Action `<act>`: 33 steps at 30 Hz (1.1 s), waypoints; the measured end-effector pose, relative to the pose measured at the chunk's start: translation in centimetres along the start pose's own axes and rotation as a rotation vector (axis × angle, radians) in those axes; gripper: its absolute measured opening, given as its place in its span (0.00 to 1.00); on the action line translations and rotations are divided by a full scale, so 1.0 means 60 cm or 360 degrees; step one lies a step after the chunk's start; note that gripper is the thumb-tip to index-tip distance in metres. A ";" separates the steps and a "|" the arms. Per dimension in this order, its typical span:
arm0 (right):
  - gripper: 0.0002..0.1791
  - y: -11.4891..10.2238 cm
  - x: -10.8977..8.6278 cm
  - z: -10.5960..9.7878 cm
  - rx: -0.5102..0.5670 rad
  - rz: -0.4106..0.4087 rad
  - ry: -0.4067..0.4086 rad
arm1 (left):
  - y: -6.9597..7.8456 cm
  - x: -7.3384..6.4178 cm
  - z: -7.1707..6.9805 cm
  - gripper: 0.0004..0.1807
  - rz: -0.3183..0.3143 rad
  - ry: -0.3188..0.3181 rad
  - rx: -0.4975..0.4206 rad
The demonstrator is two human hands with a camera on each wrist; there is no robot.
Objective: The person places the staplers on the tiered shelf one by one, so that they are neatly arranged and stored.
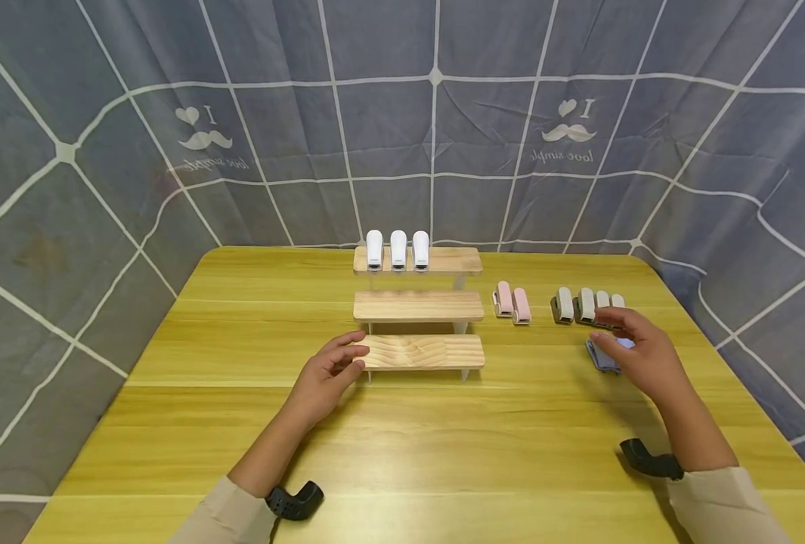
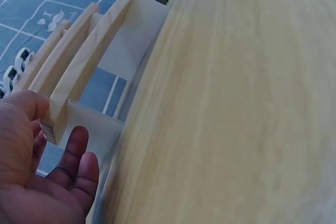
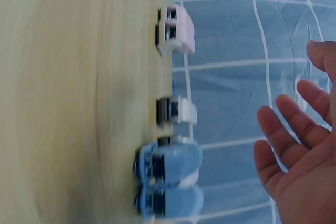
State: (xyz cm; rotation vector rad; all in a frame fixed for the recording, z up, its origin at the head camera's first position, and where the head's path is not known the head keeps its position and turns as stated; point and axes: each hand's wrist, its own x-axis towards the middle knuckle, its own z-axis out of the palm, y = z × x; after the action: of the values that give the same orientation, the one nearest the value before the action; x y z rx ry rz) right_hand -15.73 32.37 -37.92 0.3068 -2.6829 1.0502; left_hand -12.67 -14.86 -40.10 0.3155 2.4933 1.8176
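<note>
My left hand (image 1: 323, 378) is at the left end of the lowest board of a three-tier wooden display stand (image 1: 424, 353). In the left wrist view, the thumb touches the board's corner and the fingers bend around its end. Three white mini staplers (image 1: 398, 251) stand on the left part of the top board. My right hand (image 1: 636, 351) hovers over two blue mini staplers (image 1: 606, 355), partly covering them in the head view. Its fingers are spread and hold nothing; the right wrist view shows a gap between them and the blue staplers (image 3: 176, 163).
Two pink mini staplers (image 1: 512, 304) lie right of the stand. Several grey-white mini staplers (image 1: 564, 305) form a row behind the right hand. The wooden table (image 1: 436, 461) is bordered by a grey-blue checked curtain (image 1: 388, 136). A black wrist mount (image 1: 295, 502) sits on the left wrist.
</note>
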 end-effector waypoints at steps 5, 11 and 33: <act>0.26 0.023 -0.012 -0.017 -0.0032 0.0110 -0.0050 | -0.020 0.006 0.003 0.13 0.0010 0.0004 0.0002; 0.30 0.051 -0.019 -0.032 -0.0007 0.0224 -0.0135 | -0.058 0.016 0.002 0.13 0.0018 0.0017 -0.0023; 0.37 0.112 -0.023 -0.025 0.0102 0.0357 -0.0331 | 0.004 -0.001 0.000 0.13 0.0008 0.0007 -0.0004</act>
State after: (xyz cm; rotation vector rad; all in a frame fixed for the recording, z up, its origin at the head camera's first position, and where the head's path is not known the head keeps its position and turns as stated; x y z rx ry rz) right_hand -16.08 38.37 -41.52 0.1347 -2.9274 1.2312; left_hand -12.58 -14.80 -39.88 0.3181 2.4951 1.8256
